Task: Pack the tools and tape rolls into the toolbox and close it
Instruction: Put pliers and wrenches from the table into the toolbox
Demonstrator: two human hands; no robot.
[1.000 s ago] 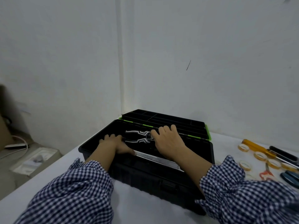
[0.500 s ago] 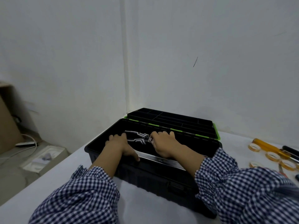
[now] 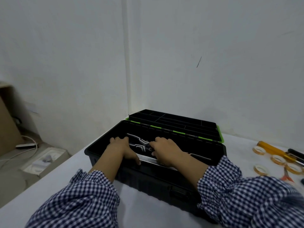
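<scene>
- Our left hand (image 3: 120, 149) lies flat on the pliers (image 3: 139, 142), fingers relaxed.
- Our right hand (image 3: 166, 149) curls at their head; we cannot tell whether it grips.
- The pliers sit inside the open toolbox (image 3: 156, 180).
- Tape rolls (image 3: 278, 159), a yellow screwdriver (image 3: 271, 149) and scissors (image 3: 287, 176) lie on the table (image 3: 148, 216) to its right.

we count one toolbox (image 3: 148, 178), one pliers (image 3: 141, 143), one metal strip (image 3: 148, 159), four tape rolls (image 3: 259, 150) in view, one yellow screwdriver (image 3: 269, 148), one black-handled tool (image 3: 296, 153), one red-handled scissors (image 3: 287, 176), two hands: left hand (image 3: 120, 148), right hand (image 3: 167, 149).
</scene>
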